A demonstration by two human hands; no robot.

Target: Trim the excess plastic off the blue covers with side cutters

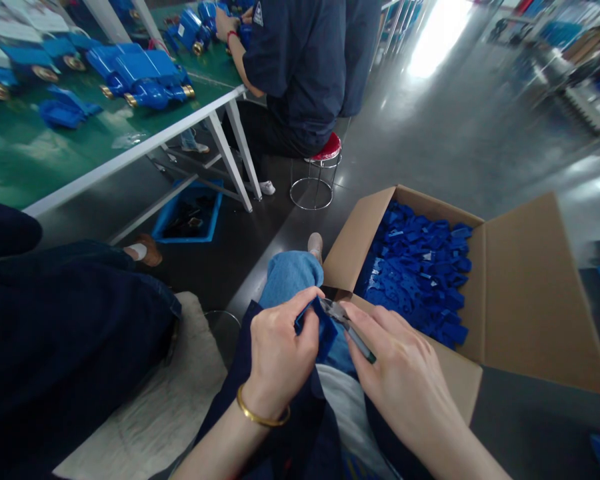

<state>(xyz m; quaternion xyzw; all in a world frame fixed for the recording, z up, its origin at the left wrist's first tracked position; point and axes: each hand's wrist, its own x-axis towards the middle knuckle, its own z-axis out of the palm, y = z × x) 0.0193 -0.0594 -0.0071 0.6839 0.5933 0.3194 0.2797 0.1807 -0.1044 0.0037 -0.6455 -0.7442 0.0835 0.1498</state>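
Above my lap, my left hand (pixel 283 350) is closed around a small blue plastic part (pixel 326 333), pinching it between thumb and fingers. My right hand (pixel 395 360) grips a pair of cutting pliers (pixel 347 325) with a grey handle ending in a dark green tip. The pliers' metal jaws are right at the upper edge of the blue part; whether they touch it I cannot tell. Much of the part is hidden by my left fingers. Just beyond my right hand stands an open cardboard box (pixel 480 293) heaped with similar blue plastic parts (pixel 415 267).
On the left, a green-topped table (pixel 115 143) carries blue valve-like assemblies (pixel 145 73). A co-worker (pixel 300 67) sits there on a red stool (pixel 325 148). Another seated person (pixel 70 347) is close on my left. A blue tray (pixel 213 227) lies under the table.
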